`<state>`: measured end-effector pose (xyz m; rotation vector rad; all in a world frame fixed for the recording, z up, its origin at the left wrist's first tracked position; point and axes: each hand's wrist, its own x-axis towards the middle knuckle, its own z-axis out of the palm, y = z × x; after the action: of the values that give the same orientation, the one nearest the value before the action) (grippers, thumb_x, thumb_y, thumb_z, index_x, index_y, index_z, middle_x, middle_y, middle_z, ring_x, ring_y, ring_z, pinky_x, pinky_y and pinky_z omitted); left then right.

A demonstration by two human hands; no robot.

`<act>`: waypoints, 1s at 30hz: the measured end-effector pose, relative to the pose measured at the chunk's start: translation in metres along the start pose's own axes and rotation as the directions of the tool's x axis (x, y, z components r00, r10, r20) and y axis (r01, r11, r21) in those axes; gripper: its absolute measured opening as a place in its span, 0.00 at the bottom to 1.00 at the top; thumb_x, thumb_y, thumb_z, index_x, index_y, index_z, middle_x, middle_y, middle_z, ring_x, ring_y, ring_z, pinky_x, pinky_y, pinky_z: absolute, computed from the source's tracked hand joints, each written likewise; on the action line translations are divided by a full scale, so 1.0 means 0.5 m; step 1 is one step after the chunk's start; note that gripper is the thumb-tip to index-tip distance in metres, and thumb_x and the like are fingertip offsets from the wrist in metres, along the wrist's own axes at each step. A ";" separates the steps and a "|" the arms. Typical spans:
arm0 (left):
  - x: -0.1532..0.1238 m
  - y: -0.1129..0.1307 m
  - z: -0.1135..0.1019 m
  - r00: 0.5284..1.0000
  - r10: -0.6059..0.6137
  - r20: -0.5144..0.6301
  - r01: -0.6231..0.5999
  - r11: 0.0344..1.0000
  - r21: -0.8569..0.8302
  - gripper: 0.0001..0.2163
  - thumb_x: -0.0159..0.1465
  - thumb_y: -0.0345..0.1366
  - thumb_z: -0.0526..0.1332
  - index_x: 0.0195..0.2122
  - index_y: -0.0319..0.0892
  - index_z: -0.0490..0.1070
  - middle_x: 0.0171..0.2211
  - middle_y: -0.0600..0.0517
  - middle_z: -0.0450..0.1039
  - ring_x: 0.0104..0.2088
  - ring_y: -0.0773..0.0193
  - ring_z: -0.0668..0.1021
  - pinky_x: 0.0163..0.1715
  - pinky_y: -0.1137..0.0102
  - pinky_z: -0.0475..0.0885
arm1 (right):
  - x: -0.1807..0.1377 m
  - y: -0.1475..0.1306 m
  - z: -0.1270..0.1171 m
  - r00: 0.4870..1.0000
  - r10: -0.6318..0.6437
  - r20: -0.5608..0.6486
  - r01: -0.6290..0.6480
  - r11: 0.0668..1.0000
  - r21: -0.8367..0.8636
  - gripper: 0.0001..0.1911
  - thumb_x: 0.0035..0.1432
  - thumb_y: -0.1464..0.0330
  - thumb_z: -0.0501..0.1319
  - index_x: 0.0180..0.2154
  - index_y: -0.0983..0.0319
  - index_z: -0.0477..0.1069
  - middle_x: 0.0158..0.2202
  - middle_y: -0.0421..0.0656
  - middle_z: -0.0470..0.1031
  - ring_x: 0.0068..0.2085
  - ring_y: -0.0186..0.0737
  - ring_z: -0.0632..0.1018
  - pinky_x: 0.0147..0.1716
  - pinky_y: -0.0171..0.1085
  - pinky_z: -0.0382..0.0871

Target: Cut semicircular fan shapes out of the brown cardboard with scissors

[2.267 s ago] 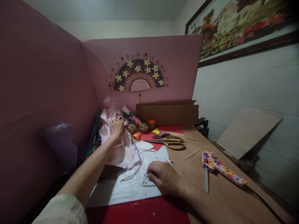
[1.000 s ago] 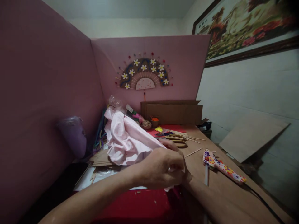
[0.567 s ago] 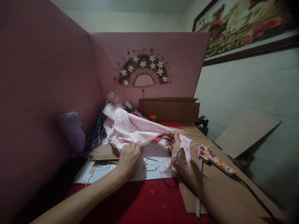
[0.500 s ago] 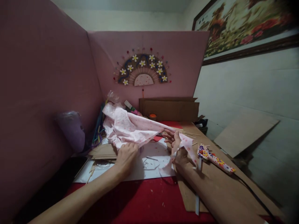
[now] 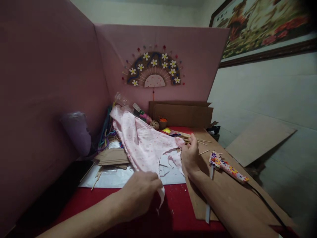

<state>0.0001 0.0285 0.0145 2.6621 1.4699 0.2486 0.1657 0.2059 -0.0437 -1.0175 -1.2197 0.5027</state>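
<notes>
A pink cloth with reddish dots (image 5: 146, 138) stretches from the pile at the back left down to both hands. My left hand (image 5: 142, 190) is closed on its near edge, and a narrow strip hangs below the fingers. My right hand (image 5: 192, 152) grips the cloth's right corner between thumb and fingers. Between the hands the edge curves inward as a cut-out, showing white paper (image 5: 109, 178) with scraps underneath. Right of my right forearm lies a flower-patterned glue gun (image 5: 229, 168) with a black cord, on a cardboard sheet.
Cut cardboard pieces (image 5: 112, 157) are stacked at the left. Behind the cloth sit a twine ball (image 5: 155, 124), a small pot (image 5: 162, 123) and thin sticks (image 5: 195, 138). A decorated fan (image 5: 153, 67) hangs on the pink back panel. Red cloth (image 5: 170, 211) covers the table's front.
My left hand has come nearer and right, drawing the cloth's edge forward. My right hand has risen slightly. The cloth is now spread wider, its curved cut edge showing.
</notes>
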 end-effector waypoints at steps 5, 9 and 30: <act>-0.027 -0.049 -0.009 0.995 -0.053 -0.083 0.057 0.997 0.044 0.10 0.55 0.23 0.55 0.32 0.44 0.71 0.33 0.50 0.74 0.39 0.57 0.72 0.42 0.61 0.61 | -0.022 -0.062 -0.007 0.923 -0.302 0.240 0.321 0.946 -0.041 0.20 0.51 0.77 0.49 0.45 0.63 0.68 0.51 0.52 0.67 0.54 0.45 0.68 0.55 0.47 0.61; -0.065 -0.060 -0.006 0.988 -0.062 -0.143 0.065 0.998 0.014 0.12 0.62 0.24 0.51 0.26 0.43 0.69 0.29 0.52 0.72 0.33 0.61 0.71 0.43 0.61 0.60 | -0.033 -0.074 -0.008 0.852 -0.323 0.412 0.361 0.932 -0.016 0.19 0.51 0.79 0.49 0.42 0.62 0.69 0.47 0.49 0.69 0.51 0.44 0.69 0.52 0.45 0.62; -0.028 -0.182 -0.043 0.690 -0.666 -0.283 0.693 0.721 -0.008 0.15 0.63 0.34 0.49 0.48 0.38 0.68 0.34 0.42 0.76 0.37 0.53 0.77 0.34 0.65 0.66 | 0.068 -0.137 0.061 0.562 0.174 0.809 0.539 0.664 -0.517 0.10 0.60 0.67 0.56 0.35 0.62 0.76 0.37 0.47 0.77 0.40 0.43 0.76 0.38 0.37 0.66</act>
<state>-0.0867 0.0652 0.0199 1.9724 2.4908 0.4846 0.1350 0.2105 0.0325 -1.3277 -2.5322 0.2642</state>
